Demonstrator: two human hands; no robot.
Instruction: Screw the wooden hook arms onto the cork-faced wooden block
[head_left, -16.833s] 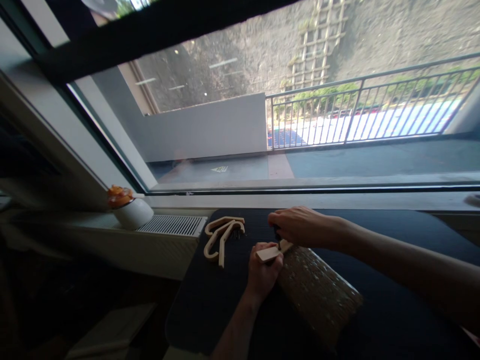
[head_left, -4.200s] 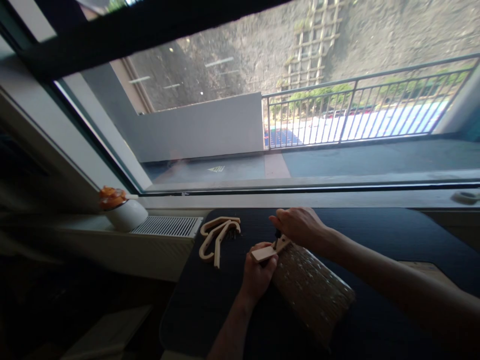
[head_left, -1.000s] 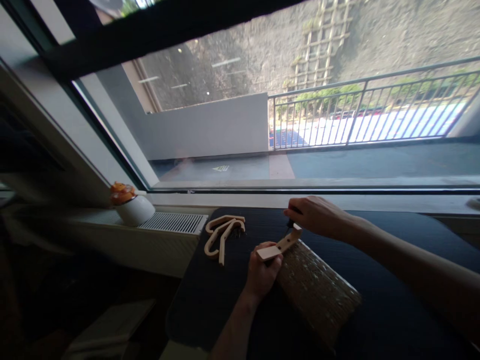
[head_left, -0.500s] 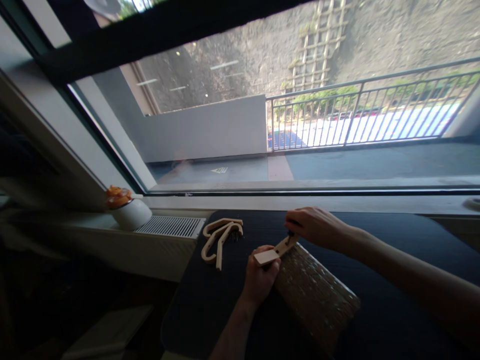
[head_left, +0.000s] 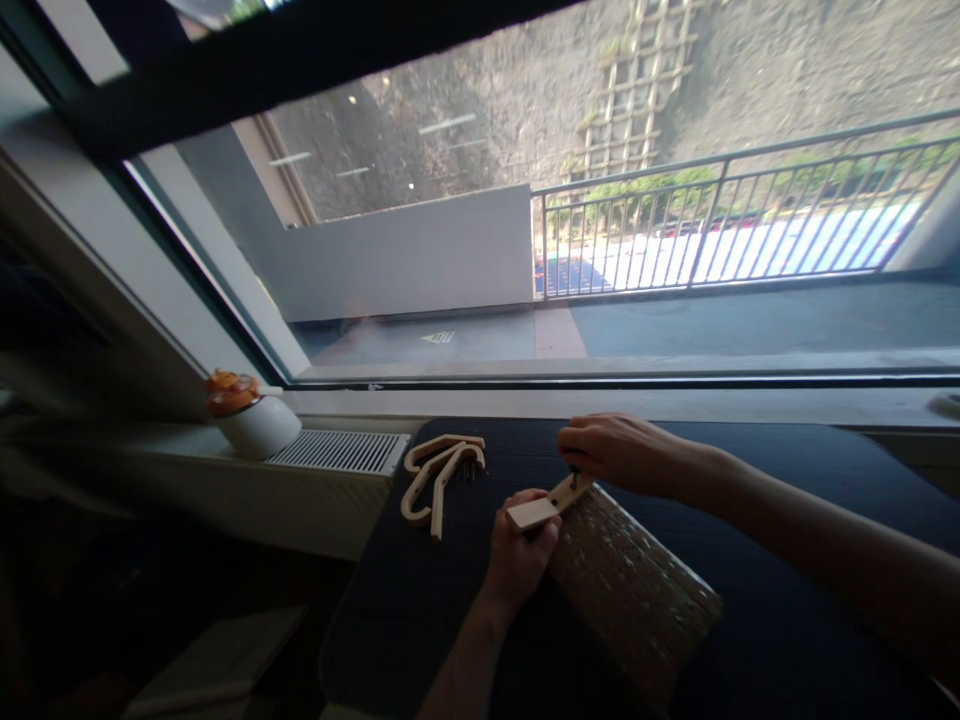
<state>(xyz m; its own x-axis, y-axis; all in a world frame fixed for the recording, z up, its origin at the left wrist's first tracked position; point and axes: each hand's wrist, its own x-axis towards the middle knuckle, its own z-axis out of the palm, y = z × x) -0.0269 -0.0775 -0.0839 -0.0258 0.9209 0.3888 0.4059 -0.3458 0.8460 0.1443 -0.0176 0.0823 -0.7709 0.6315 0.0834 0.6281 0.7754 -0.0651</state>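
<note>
My left hand (head_left: pixel 519 555) is closed around the near end of a pale wooden hook (head_left: pixel 534 514), pressing it against the end of a rough, bark-like wooden board (head_left: pixel 630 590). A dark hole shows in the hook's middle. Above its far end, my right hand (head_left: pixel 611 448) is closed on a small dark screwdriver (head_left: pixel 574 478). Its handle is mostly hidden in my fingers, and its tip meets the hook. Left of my hands, several loose wooden hooks (head_left: pixel 439 490) lie on the dark table (head_left: pixel 420 620), with small screws (head_left: pixel 469 470) beside them.
A white pot-like container (head_left: pixel 259 427) with an orange top stands on the white ledge at left, next to a slatted vent (head_left: pixel 341 452). The large window (head_left: pixel 420 260) rises behind the table's back edge. A pale flat panel (head_left: pixel 217 660) lies low at left.
My right hand has shifted slightly left and its grip on the screwdriver has turned, with the screwdriver now more upright. My left hand, the hook and the board stay put.
</note>
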